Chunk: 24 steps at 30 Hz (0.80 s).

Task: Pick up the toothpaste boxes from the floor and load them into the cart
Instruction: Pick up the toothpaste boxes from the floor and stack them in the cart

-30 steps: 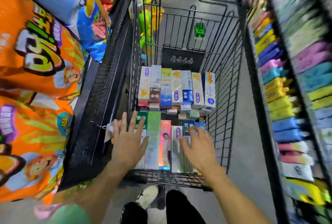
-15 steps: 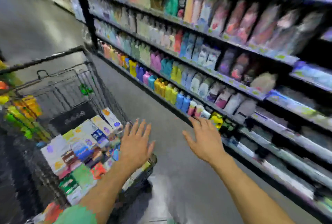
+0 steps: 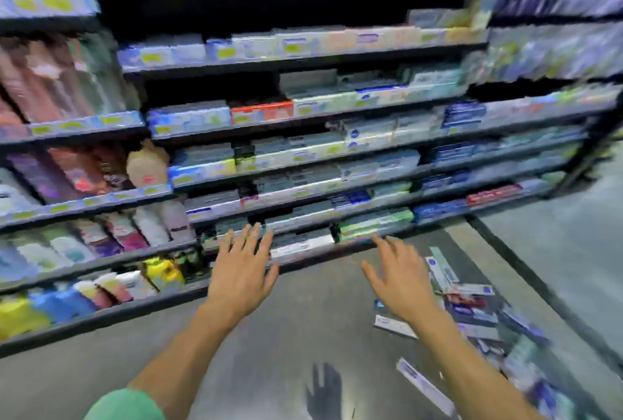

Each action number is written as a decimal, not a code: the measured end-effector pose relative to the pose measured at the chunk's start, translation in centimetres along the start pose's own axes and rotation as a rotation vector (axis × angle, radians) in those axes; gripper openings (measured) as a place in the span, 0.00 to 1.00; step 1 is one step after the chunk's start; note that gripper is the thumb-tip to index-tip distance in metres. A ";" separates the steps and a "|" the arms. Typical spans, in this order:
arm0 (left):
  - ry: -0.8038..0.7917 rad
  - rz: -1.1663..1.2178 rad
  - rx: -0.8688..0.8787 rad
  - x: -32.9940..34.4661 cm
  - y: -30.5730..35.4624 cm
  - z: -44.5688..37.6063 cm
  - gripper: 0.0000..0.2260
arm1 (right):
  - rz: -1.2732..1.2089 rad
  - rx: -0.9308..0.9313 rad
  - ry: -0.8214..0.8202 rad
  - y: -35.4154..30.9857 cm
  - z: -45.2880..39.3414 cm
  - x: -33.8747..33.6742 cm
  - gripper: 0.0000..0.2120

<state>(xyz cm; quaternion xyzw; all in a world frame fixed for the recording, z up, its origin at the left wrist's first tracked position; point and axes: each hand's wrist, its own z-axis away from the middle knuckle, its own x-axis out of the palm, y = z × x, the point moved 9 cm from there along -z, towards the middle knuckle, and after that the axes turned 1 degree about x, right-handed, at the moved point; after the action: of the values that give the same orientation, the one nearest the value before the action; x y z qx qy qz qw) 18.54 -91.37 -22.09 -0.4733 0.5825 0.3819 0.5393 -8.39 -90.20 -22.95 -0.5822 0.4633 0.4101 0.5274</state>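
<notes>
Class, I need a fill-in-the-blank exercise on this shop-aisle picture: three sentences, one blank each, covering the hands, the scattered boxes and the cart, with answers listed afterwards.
1. The left hand and the right hand have spread fingers and hold ____.
2. The scattered long toothpaste boxes lie on the grey ____ beside the black store shelving.
3. The boxes lie nearest the person's ____ hand.

Missing words: nothing; floor; right

Motion-blurred shelves [image 3: 303,116], unreadable toothpaste boxes [image 3: 472,311]
</notes>
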 end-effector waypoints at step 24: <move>-0.158 -0.029 1.008 11.3 35.6 -30.5 0.37 | -0.024 1.129 0.098 30.3 1.5 -1.3 0.25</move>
<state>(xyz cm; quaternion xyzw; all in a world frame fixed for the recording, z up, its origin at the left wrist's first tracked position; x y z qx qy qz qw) -23.58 -112.82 -31.76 -0.1319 0.6450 0.0803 0.7484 -38.16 -89.04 -28.99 -0.2336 0.6279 0.0654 0.7395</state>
